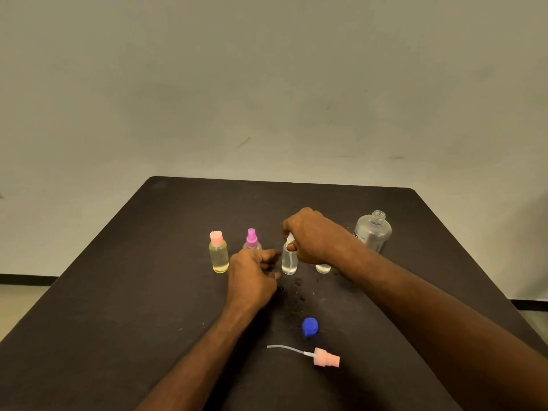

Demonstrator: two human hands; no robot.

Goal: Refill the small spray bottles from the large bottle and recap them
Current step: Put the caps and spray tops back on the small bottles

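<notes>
- Dark bench (118, 292), pale wall behind.
- Row of small bottles mid-bench, left to right: yellow-liquid bottle w/ peach cap (218, 252); bottle w/ magenta spray top (252, 239), lower part hidden behind left hand; clear spray bottle (289, 261); another clear small bottle (323, 268), only its base shows under the right wrist.
- Right hand (314, 235) comes in from the near right, over the top of the clear spray bottle. Fingers curled round its white spray head (290, 239); grip closed on the head, thumb tip at the neck. Bottle stands upright on the bench, directly below the hand.
- Left hand (252, 274) just left of that bottle, low on the bench. Fingers loosely curled, tips pointing toward the bottle body; whether they touch it, can't tell. Nothing seen in this grip.
- Large clear bottle (373, 231) far right, upright, neck uncapped, partly filled w/ clear liquid. Just beyond the right forearm, apart from both hands.
- Blue cap (310, 327) on the bench, near side, well apart from both hands, between the forearms.
- Peach spray head w/ dip tube (324, 357) lies on its side nearer still, tube pointing left.
- Wet spots (296, 289) on the bench just near of the clear spray bottle.
</notes>
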